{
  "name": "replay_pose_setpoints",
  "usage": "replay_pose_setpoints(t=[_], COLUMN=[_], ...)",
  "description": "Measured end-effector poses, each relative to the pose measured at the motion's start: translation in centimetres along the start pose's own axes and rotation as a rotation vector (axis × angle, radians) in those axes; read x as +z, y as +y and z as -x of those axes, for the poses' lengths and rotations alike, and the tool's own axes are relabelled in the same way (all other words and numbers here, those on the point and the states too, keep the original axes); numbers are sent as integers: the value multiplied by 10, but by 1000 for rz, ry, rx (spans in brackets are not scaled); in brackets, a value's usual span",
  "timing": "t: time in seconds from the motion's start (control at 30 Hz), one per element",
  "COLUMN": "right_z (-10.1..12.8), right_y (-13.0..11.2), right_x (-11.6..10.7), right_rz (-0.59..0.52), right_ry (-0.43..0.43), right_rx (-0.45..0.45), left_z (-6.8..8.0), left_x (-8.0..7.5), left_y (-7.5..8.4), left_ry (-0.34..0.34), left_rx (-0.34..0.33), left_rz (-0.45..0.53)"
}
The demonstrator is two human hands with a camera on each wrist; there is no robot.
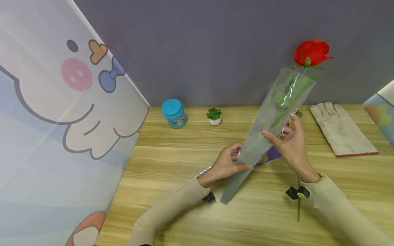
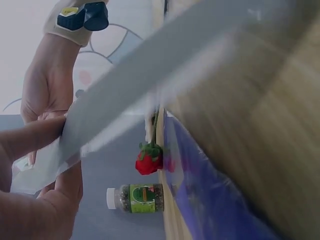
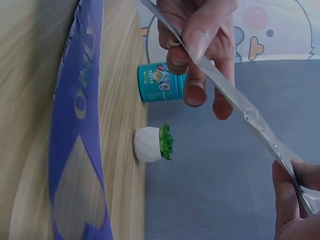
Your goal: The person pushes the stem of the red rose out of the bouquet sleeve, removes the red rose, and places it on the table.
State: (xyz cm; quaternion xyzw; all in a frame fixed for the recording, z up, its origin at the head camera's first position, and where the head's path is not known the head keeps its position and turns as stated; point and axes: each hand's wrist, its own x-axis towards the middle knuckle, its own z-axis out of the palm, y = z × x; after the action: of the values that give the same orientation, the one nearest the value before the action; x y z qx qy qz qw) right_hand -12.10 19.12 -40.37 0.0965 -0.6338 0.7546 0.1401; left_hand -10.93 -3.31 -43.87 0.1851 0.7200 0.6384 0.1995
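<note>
A clear, grey-tinted plastic flower sleeve (image 1: 261, 124) is held up at a slant, its narrow end toward the person. Inside it runs the green stem of a red rose (image 1: 312, 53), whose bloom stands out past the wide top. My left hand (image 1: 226, 164) pinches the lower part between thumb and fingers. Higher up, my right hand (image 1: 292, 147) grips the sleeve's right edge, thumb in front and fingers behind. Beneath lies a purple printed sleeve (image 3: 75, 120) with a heart-shaped window. Another red rose (image 2: 149, 161) lies on the table.
At the back stand a blue lidded jar (image 1: 174, 114) and a small potted succulent (image 1: 214, 116). A work glove (image 1: 341, 131) lies at the right. The left wrist view shows a white-capped bottle (image 2: 142, 198). A grey panel (image 1: 215, 51) closes off the table's far edge.
</note>
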Motion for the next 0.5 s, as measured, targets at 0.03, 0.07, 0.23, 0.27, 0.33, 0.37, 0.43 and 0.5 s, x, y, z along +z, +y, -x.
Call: replay_pose_setpoints(t=[0.03, 0.07, 0.23, 0.27, 0.33, 0.37, 0.43, 0.5], right_z=[0, 0, 2, 2, 3, 4, 6, 7], right_y=[0, 0, 0, 1, 2, 3, 5, 7], right_x=[0, 0, 2, 3, 5, 7, 9, 11], right_rz=[3, 14, 57, 64, 71, 79, 77, 85], right_ry=[1, 1, -13, -15, -15, -13, -9, -7], right_rx=[-3, -8, -5, -2, 3, 4, 9, 18], left_z=[-1, -2, -9, -11, -15, -17, -20, -23], left_x=[-1, -1, -5, -5, -5, -5, -4, -3], left_y=[1, 2, 11, 14, 17, 19, 21, 22], left_ry=[-6, -10, 16, 28, 55, 66, 81, 92], left_rx=[12, 26, 88, 93, 102, 103, 101, 99], left_rz=[0, 6, 33, 40, 41, 41, 37, 31])
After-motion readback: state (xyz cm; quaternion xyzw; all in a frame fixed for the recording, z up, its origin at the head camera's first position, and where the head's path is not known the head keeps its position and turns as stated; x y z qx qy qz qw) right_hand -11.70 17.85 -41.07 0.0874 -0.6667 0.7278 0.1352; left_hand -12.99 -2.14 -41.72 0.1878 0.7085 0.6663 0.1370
